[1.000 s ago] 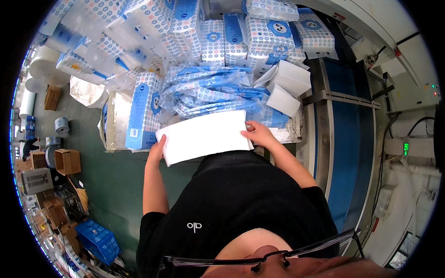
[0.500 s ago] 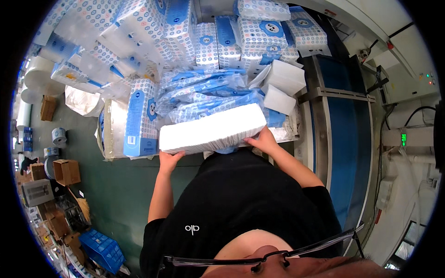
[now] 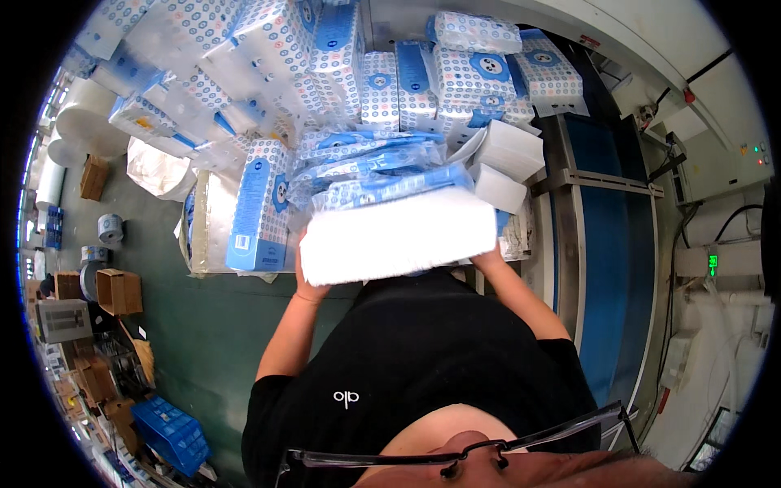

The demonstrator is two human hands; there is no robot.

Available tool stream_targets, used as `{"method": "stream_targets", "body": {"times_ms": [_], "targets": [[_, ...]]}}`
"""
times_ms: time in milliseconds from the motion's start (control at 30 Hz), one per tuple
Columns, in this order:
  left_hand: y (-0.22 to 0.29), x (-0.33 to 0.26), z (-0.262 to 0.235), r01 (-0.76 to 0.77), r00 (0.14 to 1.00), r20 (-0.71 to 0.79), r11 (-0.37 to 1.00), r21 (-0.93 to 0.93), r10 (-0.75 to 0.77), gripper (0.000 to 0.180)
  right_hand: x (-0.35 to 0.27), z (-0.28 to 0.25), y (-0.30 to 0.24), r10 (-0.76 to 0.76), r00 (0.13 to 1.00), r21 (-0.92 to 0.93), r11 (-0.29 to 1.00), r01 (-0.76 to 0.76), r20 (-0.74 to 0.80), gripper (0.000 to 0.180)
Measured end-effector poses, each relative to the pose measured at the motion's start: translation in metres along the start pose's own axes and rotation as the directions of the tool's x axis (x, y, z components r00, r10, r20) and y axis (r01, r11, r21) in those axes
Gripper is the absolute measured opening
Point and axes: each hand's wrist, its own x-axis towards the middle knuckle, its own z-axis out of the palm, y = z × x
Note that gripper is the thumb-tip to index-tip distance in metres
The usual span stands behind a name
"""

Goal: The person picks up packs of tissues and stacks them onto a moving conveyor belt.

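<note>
A long stack of white tissue sheets (image 3: 399, 236) lies across both my hands, its broad white side facing up. My left hand (image 3: 307, 276) grips its left end, and my right hand (image 3: 490, 259) holds the right end; some fingers of each are hidden under or behind the stack. Just beyond it lies a heap of flat blue-and-white plastic bags (image 3: 374, 167). Smaller white tissue stacks (image 3: 511, 152) sit to the right of that heap. A filled blue-and-white printed pack (image 3: 259, 207) stands left of my left hand.
Several filled printed packs (image 3: 476, 77) are piled along the back and left of the worktable. A blue conveyor belt (image 3: 598, 244) in a metal frame runs along the right. On the green floor (image 3: 195, 325) at left are cardboard boxes (image 3: 119, 291) and a blue crate (image 3: 171, 435).
The tissue stack has been raised and tilted, so its layered near edge is less visible and its broad side faces up. Both hands still hold its ends. The view has shifted slightly.
</note>
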Motion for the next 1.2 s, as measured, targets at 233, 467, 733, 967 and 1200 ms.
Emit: {"method": "stream_targets", "body": {"times_ms": [233,467,733,967,1200], "targets": [[0.053,0.083,-0.045,0.057,0.982,0.122,0.381,-0.923,0.147,0.069,0.094,-0.074,-0.061,0.158,0.953,0.859,-0.488,-0.153,0.260,0.052],[0.064,0.094,-0.041,0.337,0.929,0.263,-0.301,-0.892,0.261,0.055,0.084,-0.129,-0.081,0.250,0.915,0.742,-0.666,-0.075,0.317,0.058],[0.095,0.140,0.051,0.528,0.841,0.446,-0.278,-0.803,0.308,0.059,0.019,-0.205,-0.074,0.183,0.980,0.851,-0.525,0.033,0.075,0.060],[0.229,0.174,0.235,-0.502,0.755,0.187,0.737,-0.452,0.629,0.087,-0.133,-0.266,0.057,0.245,0.634,0.255,0.964,-0.078,-0.733,0.076],[0.332,0.131,0.447,0.144,0.731,0.623,0.830,-0.538,0.277,0.105,-0.268,-0.377,0.143,0.611,0.373,0.475,0.785,-0.397,-0.698,0.085]]}}
